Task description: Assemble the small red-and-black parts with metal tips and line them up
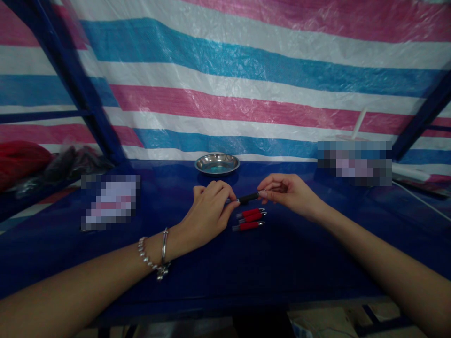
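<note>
Both hands hold one short black pen-like piece [248,197] above the blue table [225,263]. My left hand [207,211], with a bracelet at the wrist, pinches its left end. My right hand [289,192] pinches its right end with thumb and fingers. Just below them, three red pen-like pieces with silver clips [251,219] lie side by side on the table.
A small round metal dish [217,164] sits at the back of the table. A striped tarp [246,70] hangs behind. Dark bags and red cloth [42,164] lie at the far left. A white device with a cord [408,173] sits at the right.
</note>
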Available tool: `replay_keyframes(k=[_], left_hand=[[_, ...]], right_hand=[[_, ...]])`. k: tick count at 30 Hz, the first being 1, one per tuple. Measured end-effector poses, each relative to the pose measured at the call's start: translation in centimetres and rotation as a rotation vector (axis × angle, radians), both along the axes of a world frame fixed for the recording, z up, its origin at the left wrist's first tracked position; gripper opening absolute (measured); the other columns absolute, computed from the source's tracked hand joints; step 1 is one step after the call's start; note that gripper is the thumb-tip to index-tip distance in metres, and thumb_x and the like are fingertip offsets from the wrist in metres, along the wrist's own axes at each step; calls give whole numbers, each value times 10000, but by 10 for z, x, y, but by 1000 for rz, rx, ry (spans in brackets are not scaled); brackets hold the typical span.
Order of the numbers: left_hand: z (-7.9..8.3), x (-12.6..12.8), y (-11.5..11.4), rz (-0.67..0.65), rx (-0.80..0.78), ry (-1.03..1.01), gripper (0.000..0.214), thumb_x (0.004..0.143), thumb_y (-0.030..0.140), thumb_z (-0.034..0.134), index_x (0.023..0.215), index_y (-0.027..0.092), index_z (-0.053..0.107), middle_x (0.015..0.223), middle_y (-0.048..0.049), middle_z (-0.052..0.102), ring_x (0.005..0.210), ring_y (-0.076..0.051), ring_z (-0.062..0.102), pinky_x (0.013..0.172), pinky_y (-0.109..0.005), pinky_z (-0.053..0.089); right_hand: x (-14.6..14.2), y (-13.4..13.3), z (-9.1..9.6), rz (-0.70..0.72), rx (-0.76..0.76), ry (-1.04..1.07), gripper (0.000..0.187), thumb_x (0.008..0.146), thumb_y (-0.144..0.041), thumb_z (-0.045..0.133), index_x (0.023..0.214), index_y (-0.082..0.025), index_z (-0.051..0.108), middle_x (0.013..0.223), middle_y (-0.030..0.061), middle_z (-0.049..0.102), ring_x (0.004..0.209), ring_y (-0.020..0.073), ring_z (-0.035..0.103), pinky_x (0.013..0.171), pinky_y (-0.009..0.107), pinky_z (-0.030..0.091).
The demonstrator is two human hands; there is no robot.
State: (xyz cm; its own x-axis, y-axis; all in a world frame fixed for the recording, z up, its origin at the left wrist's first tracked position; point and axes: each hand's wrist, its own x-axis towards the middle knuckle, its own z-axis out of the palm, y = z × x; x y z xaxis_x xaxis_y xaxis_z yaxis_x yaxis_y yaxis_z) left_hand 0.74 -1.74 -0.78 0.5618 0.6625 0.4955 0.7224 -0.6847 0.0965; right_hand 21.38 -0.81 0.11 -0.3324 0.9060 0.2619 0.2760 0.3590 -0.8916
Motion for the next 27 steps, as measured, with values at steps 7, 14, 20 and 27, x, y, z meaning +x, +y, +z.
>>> replay_keyframes(k=[7,14,20,27], left_hand=[[0,0,0,14,0,0,54,844,203,431,845,173,476,902,-19,546,864,-179,481,707,-339,265],[1,1,-1,9,0,-4,45,836,189,432,843,172,474,907,-16,546,866,-179,481,711,-338,264],[0,1,-1,-2,11,-7,43,835,184,428,844,176,469,914,-13,547,867,-174,478,715,-337,260],[1,1,-1,-9,32,-14,46,837,185,424,845,178,468,914,-18,554,860,-175,480,705,-333,261]], right_hand=[[-1,0,0,7,-23,-23,134,653,-237,611,743,-165,543,655,-5,625,605,100,591,587,238,453],[-1,0,0,-1,-35,-14,145,627,-226,629,731,-162,550,647,-7,628,587,99,589,576,235,454],[-2,0,-2,-3,-72,17,149,601,-188,646,717,-173,555,641,-20,626,588,90,589,581,229,460],[-3,-1,0,-21,-78,6,135,621,-198,636,729,-169,561,651,-13,640,601,96,603,600,238,474]])
